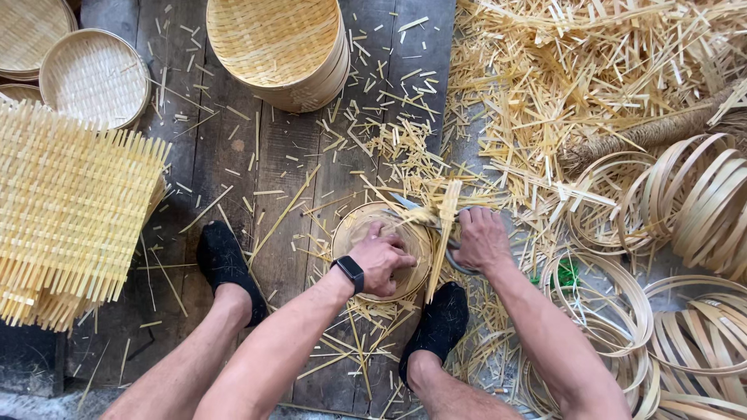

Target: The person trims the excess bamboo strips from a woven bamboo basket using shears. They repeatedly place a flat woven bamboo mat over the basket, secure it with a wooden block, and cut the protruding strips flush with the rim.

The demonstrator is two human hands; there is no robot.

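My left hand (381,260) presses flat on the inside of a small round woven bamboo tray (348,230) that stands on the wooden floor between my feet. A black watch (349,272) is on that wrist. My right hand (481,237) grips the handles of metal scissors (406,204), whose blades reach the tray's upper right rim. Loose bamboo strip ends (446,210) stick out past the rim beside the blades.
A stack of finished round trays (280,47) stands at the top centre, more trays (93,78) at top left. Square woven mats (70,210) are piled on the left. Bamboo hoops (685,202) lie on the right, and cut offcuts (560,78) cover the floor. My black-socked feet (226,264) flank the tray.
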